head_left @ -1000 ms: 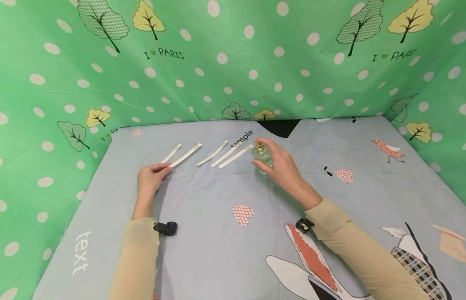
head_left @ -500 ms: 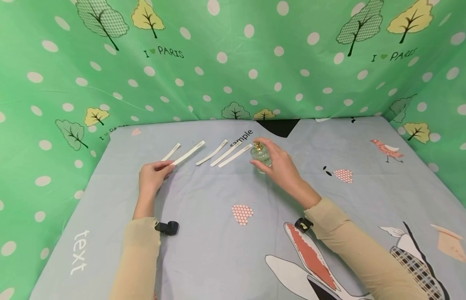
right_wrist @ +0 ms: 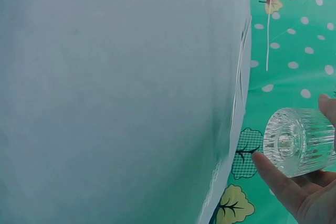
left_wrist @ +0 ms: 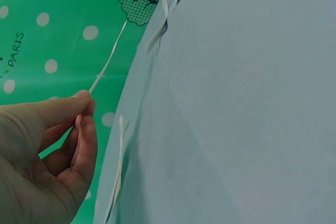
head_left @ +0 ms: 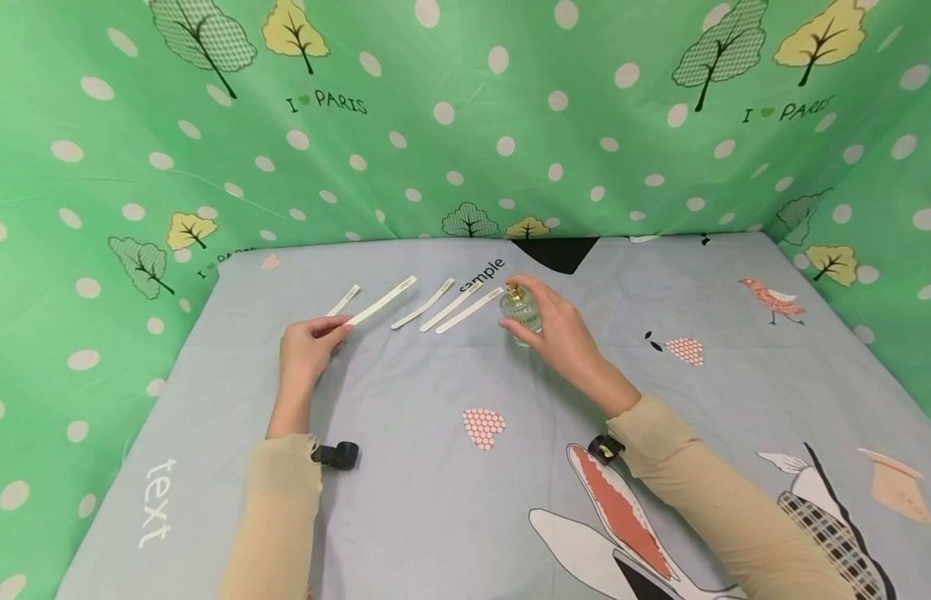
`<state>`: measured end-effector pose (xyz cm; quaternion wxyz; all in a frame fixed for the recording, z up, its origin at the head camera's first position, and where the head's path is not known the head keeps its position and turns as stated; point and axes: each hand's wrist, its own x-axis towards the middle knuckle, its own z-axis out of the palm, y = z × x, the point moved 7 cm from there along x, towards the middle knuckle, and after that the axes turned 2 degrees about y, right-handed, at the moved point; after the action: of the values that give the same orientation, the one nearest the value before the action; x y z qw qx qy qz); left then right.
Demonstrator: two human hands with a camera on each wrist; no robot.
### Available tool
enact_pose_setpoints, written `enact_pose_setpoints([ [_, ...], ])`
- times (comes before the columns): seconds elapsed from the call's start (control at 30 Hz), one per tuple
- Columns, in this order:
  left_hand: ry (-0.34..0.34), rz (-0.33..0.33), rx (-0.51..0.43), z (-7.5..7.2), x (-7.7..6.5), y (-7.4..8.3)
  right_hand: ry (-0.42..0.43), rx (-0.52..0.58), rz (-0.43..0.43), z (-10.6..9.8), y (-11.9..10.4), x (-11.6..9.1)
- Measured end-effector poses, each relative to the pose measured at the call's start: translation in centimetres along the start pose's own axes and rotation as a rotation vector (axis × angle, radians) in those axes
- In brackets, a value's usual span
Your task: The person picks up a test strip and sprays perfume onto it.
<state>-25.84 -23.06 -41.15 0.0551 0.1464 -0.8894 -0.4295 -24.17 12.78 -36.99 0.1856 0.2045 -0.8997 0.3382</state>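
Note:
My left hand (head_left: 307, 354) pinches one end of a white perfume test strip (head_left: 386, 299) between thumb and fingertips. In the left wrist view the held strip (left_wrist: 108, 60) slants up, raised above the cloth. My right hand (head_left: 573, 343) grips a clear glass perfume bottle (head_left: 518, 312) with a gold spray neck, the index finger at its top. Its ribbed base (right_wrist: 286, 142) shows off the table in the right wrist view. Between the hands lie three more strips, among them a curved one (head_left: 423, 305). Another strip (head_left: 346, 299) lies behind the left hand, partly hidden.
A grey-blue printed cloth (head_left: 405, 508) covers the table. Behind it and along the sides hangs a green dotted curtain (head_left: 405, 75). Black wrist mounts (head_left: 337, 455) sit at both sleeve cuffs.
My left hand has moved slightly right and away from me, and the far end of its strip has risen. The right hand and bottle stay nearly in place.

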Motion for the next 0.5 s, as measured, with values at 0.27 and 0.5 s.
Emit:
enact_pose_setpoints([
  [0.27, 0.004, 0.054, -0.023, 0.0, -0.4, 1.2, -0.001, -0.002, -0.002, 0.0, 0.0, -0.1],
  [0.5, 0.011, 0.104, -0.042, 0.2, -0.7, 1.8, -0.002, -0.006, -0.004, 0.0, 0.0, 0.0],
])
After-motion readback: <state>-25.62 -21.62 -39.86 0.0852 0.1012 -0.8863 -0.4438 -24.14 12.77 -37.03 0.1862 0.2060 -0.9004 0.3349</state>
